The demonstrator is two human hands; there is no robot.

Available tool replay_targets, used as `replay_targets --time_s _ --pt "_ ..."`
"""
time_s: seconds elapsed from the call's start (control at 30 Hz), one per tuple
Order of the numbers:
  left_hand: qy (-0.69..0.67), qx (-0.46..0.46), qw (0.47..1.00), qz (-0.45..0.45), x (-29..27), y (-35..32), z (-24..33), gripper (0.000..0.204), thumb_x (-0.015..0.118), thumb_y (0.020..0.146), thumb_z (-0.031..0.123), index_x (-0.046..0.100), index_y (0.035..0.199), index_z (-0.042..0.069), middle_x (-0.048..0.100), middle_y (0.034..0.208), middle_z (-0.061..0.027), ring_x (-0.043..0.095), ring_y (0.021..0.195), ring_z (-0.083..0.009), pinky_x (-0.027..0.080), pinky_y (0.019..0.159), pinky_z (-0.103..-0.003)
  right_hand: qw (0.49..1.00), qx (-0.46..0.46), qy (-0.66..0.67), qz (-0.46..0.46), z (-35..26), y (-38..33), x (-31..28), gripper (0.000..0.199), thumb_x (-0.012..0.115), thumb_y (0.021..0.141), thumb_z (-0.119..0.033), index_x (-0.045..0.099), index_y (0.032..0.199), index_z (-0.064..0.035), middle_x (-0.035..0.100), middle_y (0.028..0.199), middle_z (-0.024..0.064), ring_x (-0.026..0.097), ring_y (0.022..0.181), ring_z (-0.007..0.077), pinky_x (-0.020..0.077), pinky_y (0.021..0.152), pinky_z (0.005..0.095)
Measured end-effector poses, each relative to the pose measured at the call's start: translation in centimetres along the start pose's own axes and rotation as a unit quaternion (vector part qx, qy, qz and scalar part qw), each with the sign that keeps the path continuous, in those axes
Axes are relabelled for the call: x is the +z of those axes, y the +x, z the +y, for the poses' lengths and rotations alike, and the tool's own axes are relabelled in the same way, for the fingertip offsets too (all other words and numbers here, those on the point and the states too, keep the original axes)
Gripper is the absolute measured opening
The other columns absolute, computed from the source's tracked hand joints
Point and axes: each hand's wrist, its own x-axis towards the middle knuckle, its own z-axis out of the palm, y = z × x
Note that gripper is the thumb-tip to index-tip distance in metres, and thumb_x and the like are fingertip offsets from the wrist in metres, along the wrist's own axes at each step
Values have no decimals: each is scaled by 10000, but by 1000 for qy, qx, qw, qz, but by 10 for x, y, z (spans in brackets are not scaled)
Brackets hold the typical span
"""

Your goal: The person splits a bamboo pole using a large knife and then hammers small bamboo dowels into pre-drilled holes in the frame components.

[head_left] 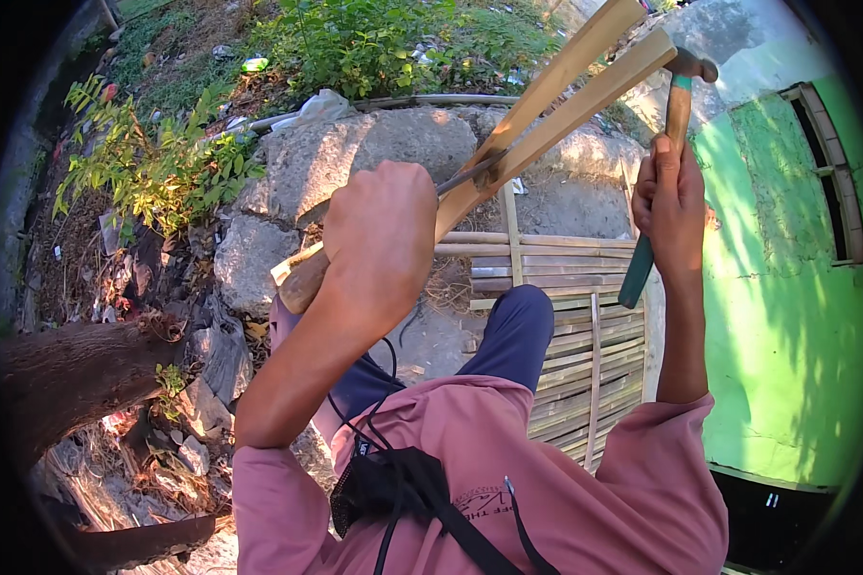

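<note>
My left hand is closed in a fist round the handle of a large knife, whose rounded wooden butt sticks out below the wrist. Its dark blade runs into the gap of a split bamboo length. The two pale strips spread apart toward the upper right, while a cut end shows left of my fist. In my right hand is an upright hammer with a wooden, green-ended handle. The hammer's metal head is beside the far tip of the lower strip.
A slatted bamboo panel lies beyond and right of my knees. Large rocks and leafy plants are ahead. A thick log lies at the left, and a green wall stands at the right.
</note>
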Motion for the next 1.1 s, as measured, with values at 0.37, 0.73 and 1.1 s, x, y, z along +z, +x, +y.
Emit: replay_targets --time_s 0.37,0.73,1.1 --pt "-10 6 1000 7 -1 2 -10 93 668 726 -1 733 786 -30 687 804 -277 706 779 -442 570 705 -505 998 -40 28 31 10 13 -15 325 409 1112 -343 430 898 -99 380 609 -53 366 419 43 301 384 229" --pt "-19 -20 1000 3 10 4 -8 80 681 737 10 719 785 -41 696 812 -269 714 798 -435 575 709 -497 999 30 28 23 32 -3 -3 299 477 1088 -285 532 949 -26 486 636 11 440 480 80 348 446 292" --pt "25 -35 999 -23 10 -2 -8 92 700 766 26 699 836 -34 705 857 -257 710 834 -429 566 747 -500 1000 8 -21 8 34 -2 16 241 507 1050 -201 550 1015 34 544 615 175 531 495 293 409 508 430"
